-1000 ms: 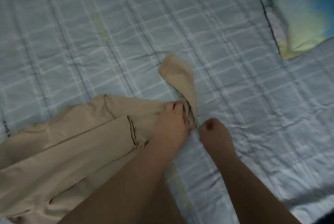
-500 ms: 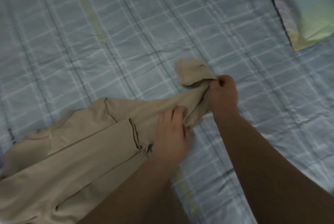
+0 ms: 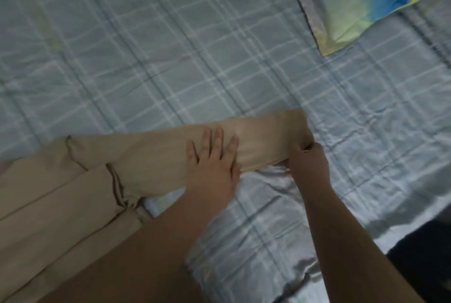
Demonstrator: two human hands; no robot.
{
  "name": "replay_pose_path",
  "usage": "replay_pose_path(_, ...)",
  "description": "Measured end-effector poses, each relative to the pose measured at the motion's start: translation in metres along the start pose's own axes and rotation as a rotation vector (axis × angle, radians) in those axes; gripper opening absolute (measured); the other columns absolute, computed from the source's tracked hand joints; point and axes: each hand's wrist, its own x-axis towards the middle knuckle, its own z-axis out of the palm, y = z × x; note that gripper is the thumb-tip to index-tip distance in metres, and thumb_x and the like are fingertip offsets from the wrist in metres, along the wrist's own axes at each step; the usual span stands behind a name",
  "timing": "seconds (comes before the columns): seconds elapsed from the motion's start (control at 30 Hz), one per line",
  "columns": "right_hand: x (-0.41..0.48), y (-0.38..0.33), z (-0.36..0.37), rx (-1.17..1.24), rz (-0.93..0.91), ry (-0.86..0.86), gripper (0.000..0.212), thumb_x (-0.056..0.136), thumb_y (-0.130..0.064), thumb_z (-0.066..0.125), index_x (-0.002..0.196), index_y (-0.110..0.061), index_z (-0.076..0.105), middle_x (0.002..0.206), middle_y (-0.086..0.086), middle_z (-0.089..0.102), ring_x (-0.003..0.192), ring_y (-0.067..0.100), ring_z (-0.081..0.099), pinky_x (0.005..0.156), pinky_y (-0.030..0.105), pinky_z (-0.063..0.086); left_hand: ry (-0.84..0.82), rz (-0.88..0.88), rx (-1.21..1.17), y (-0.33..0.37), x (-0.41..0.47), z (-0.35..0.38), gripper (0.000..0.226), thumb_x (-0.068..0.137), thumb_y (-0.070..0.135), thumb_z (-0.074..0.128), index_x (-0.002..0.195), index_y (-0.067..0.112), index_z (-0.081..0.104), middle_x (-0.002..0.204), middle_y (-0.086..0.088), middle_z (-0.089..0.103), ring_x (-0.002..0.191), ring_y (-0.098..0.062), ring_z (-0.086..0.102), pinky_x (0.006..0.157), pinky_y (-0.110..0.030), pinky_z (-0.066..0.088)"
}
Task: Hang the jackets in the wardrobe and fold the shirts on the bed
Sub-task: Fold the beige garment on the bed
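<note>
On the bed (image 3: pixel 146 58), left hand (image 3: pixel 212 163) presses sleeve (image 3: pixel 158 153), right hand (image 3: pixel 308 166) pinches cuff (image 3: pixel 299 129)

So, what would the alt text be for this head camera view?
A person's left hand presses flat on the stretched-out sleeve of a beige shirt, while the right hand grips its end. The shirt lies on a pale blue checked bedspread, a colourful pillow at top right.

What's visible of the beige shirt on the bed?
The plain beige cloth shirt lies mostly flat at lower left on the pale blue checked bedspread, partly out of frame. One long sleeve stretches straight rightwards. The left hand presses flat on it; the right hand pinches its end.
</note>
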Motion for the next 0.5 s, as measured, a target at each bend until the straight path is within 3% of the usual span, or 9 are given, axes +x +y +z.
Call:
replay_pose_path(0.1, 0.014, -0.012, -0.006, -0.013, -0.027, 0.055, 0.065, 0.075, -0.065, 0.054, 0.108, -0.01, 0.062, 0.099, 0.012, 0.07, 0.093, 0.035, 0.068, 0.088, 0.049, 0.055, 0.011, 0.013, 0.022, -0.002, -0.001, 0.005, 0.064, 0.097, 0.048, 0.027, 0.158, 0.03, 0.02, 0.166, -0.009, 0.017, 0.153, -0.034, 0.009, 0.117, -0.066, 0.007)
replay_pose_path(0.13, 0.023, -0.016, -0.007, 0.022, -0.013, 0.069, 0.063, 0.077, -0.065, 0.058, 0.101, -0.008, 0.067, 0.096, 0.015, 0.071, 0.093, 0.035, 0.069, 0.088, 0.05, 0.055, 0.004, 0.015, 0.018, -0.001, -0.001, 0.005, 0.064, 0.097, 0.047, 0.027, 0.158, 0.03, 0.02, 0.166, -0.009, 0.016, 0.153, -0.034, 0.008, 0.117, -0.066, 0.006)
replay_pose_path(0.23, 0.044, -0.018, -0.015, 0.109, 0.053, 0.058, 0.034, 0.08, -0.039, 0.07, 0.069, -0.007, 0.069, 0.077, 0.02, 0.07, 0.08, 0.038, 0.07, 0.08, 0.051, 0.058, -0.042, 0.013, -0.01, -0.001, 0.0, 0.002, 0.065, 0.097, 0.049, 0.022, 0.159, 0.032, 0.017, 0.167, -0.007, 0.01, 0.154, -0.032, 0.003, 0.118, -0.064, 0.002)
replay_pose_path(0.3, 0.046, -0.019, -0.021, 0.173, 0.051, 0.022, 0.018, 0.081, -0.022, 0.069, 0.084, -0.005, 0.074, 0.072, 0.016, 0.067, 0.07, 0.033, 0.065, 0.066, 0.041, 0.054, -0.08, 0.014, -0.044, -0.005, 0.002, -0.003, 0.063, 0.099, 0.051, 0.021, 0.159, 0.035, 0.01, 0.168, -0.004, 0.001, 0.154, -0.028, -0.006, 0.119, -0.062, -0.003)
replay_pose_path(0.33, 0.043, -0.021, -0.023, 0.228, 0.037, 0.001, 0.02, 0.082, -0.017, 0.067, 0.096, -0.005, 0.074, 0.074, 0.013, 0.067, 0.069, 0.03, 0.063, 0.061, 0.037, 0.05, -0.088, 0.017, -0.093, -0.008, 0.004, -0.008, 0.062, 0.1, 0.051, 0.025, 0.158, 0.035, 0.011, 0.168, -0.003, 0.001, 0.154, -0.027, -0.008, 0.12, -0.06, -0.006)
replay_pose_path(0.4, 0.026, -0.028, -0.025, 0.401, -0.017, -0.085, 0.018, 0.087, -0.014, 0.063, 0.094, -0.018, 0.078, 0.078, 0.004, 0.072, 0.075, 0.021, 0.066, 0.061, 0.032, 0.05, -0.04, 0.045, -0.289, -0.011, 0.004, -0.023, 0.055, 0.099, 0.043, 0.037, 0.152, 0.027, 0.035, 0.164, -0.008, 0.023, 0.153, -0.03, 0.008, 0.123, -0.054, -0.001)
replay_pose_path(0.47, -0.009, -0.041, -0.021, 0.568, -0.122, -0.222, 0.031, 0.092, -0.012, 0.059, 0.079, -0.031, 0.08, 0.077, -0.004, 0.075, 0.075, 0.013, 0.069, 0.068, 0.031, 0.054, 0.142, 0.048, -0.575, -0.012, -0.002, -0.043, 0.042, 0.091, 0.028, 0.049, 0.129, 0.014, 0.06, 0.137, -0.01, 0.057, 0.136, -0.032, 0.043, 0.119, -0.047, 0.022)
replay_pose_path(0.5, -0.028, -0.045, -0.017, 0.623, -0.184, -0.281, 0.032, 0.094, -0.011, 0.058, 0.081, -0.03, 0.08, 0.08, -0.003, 0.075, 0.075, 0.012, 0.069, 0.069, 0.031, 0.054, 0.208, -0.022, -0.759, -0.011, -0.008, -0.052, 0.033, 0.09, 0.023, 0.052, 0.12, 0.014, 0.064, 0.123, -0.006, 0.065, 0.123, -0.026, 0.055, 0.111, -0.041, 0.035)
